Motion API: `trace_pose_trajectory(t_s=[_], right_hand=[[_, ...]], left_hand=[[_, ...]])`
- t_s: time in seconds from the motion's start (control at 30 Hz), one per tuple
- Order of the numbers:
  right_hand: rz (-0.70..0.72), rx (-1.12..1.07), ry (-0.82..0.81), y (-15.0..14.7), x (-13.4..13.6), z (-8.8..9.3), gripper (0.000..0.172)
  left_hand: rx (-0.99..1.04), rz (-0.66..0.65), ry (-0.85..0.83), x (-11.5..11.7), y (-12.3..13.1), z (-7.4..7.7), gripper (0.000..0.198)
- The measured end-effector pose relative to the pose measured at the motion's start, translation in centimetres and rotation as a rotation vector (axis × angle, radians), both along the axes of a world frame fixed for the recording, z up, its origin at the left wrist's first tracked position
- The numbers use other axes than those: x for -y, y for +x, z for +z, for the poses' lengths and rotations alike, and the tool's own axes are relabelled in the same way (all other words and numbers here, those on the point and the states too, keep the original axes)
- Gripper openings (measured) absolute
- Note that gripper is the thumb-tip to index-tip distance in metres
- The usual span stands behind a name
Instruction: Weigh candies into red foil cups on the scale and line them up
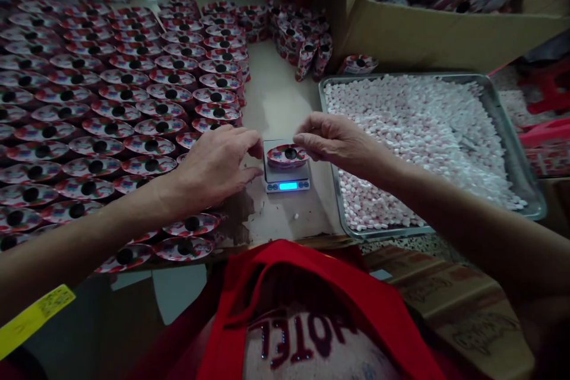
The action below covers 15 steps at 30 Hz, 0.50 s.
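Observation:
A small digital scale (287,186) with a lit blue display stands on the table in the middle. On its plate is an oval red-and-white patterned container (288,155) with a dark round hole on top. My left hand (218,163) is just left of the scale, thumb and fingers apart, with nothing between them. At the container's right side is my right hand (329,139), its thumb and fingertips pressed together; whatever they may hold is too small to make out. A metal tray (537,193) of small white and pinkish pieces (401,130) lies to the right, partly under my right forearm.
Rows of similar oval containers (118,110) cover the left side, with more at the back (307,47). A cardboard box (392,35) of wrapped packs stands behind the tray. One small white piece (296,216) lies in front of the scale.

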State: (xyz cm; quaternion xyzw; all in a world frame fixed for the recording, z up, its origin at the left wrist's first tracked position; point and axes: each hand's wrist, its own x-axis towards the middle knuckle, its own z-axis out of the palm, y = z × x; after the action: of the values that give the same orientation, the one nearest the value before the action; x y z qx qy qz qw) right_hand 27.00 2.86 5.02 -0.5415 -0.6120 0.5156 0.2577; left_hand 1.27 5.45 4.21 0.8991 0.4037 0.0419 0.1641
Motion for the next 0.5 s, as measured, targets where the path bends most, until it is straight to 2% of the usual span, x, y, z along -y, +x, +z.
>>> trace_pose_trajectory(t_s=[0.07,0.13,0.3,0.4,0.5], right_hand=[[0.042,0.078,0.061,-0.4,-0.2,0.0,0.018],[0.066,0.130,0.096,-0.6,-0.2,-0.1,0.014],[0.079,0.195,0.080,-0.7,0.0,-0.4,0.009],[0.027,0.092,0.043,-0.1,-0.1,-0.3,0.011],[-0.075,-0.080,0.002,1.3,-0.3,0.2,0.017]], left_hand=[[-0.018,-0.006,0.003,0.5,0.0,-0.1,0.016],[-0.065,-0.070,-0.011,1.5,0.3,-0.5,0.010],[-0.143,-0.344,-0.141,5.1,3.0,-3.5,0.015],[-0.086,-0.540,-0.174,6.7,5.5,-5.3,0.020],[-0.105,-0.689,-0.173,7.3,7.5,-6.7,0.023]])
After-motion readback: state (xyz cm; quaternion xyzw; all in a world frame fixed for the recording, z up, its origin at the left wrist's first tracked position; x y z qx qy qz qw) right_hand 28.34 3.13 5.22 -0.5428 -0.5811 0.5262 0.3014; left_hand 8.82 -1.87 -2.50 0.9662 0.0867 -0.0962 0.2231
